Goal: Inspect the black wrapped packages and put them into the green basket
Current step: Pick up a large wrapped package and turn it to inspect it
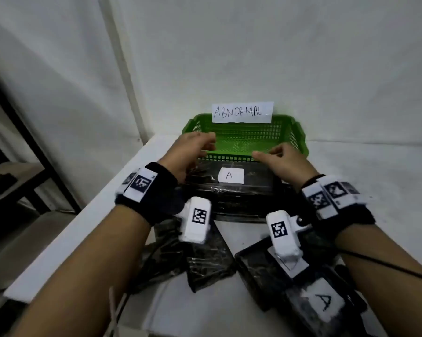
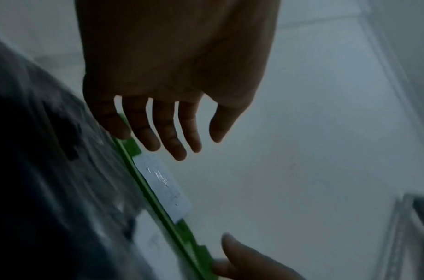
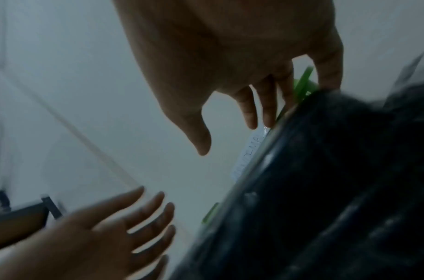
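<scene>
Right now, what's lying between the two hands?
In the head view, the near rim of the green basket runs between the left hand and right hand, with a black package labelled A just in front.

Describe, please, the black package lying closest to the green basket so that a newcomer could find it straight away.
Start at the green basket with the ABNORMAL sign at the back of the white table. The black wrapped package lies flat right against its near wall, between the two hands. Unlike the nearer packages, its white A label is fully uncovered and faces upright.

Green basket (image 1: 300, 139), blk pkgs (image 1: 241, 198), wht labels (image 1: 230, 175).
</scene>
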Demonstrator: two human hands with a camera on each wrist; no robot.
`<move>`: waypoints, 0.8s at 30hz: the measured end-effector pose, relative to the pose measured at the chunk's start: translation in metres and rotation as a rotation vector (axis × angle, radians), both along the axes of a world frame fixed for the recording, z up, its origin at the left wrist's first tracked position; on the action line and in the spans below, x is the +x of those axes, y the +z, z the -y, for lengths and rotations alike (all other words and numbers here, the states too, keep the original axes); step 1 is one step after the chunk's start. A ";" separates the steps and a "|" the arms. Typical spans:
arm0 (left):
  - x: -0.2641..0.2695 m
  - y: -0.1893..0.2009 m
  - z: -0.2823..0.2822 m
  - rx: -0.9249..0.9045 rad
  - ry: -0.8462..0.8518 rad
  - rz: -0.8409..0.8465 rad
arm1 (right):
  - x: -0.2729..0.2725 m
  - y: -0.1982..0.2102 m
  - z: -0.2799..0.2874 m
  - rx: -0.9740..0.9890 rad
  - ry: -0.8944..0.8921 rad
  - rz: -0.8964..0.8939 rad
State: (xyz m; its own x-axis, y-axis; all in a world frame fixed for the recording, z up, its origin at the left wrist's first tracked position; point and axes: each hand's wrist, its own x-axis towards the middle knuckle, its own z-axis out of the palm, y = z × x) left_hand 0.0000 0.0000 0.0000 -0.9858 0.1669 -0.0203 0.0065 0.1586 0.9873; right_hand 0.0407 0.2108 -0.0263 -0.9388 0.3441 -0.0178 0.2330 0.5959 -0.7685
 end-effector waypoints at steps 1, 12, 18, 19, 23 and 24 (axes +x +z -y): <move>0.001 0.000 0.005 -0.087 0.042 -0.038 | 0.001 -0.002 -0.002 0.102 -0.006 0.076; 0.013 0.005 0.035 -0.453 0.055 -0.033 | 0.020 0.013 0.006 0.007 0.104 0.036; 0.013 0.025 0.026 -0.003 0.156 -0.162 | 0.016 0.015 -0.010 -0.360 0.015 -0.405; 0.012 0.028 0.018 0.073 0.150 -0.163 | 0.014 0.016 -0.014 -0.440 0.021 -0.451; 0.008 0.033 -0.017 0.309 0.104 -0.121 | 0.010 0.014 -0.037 -0.610 0.080 -0.498; 0.005 0.033 -0.026 0.347 0.088 -0.107 | 0.007 0.013 -0.046 -0.630 0.098 -0.498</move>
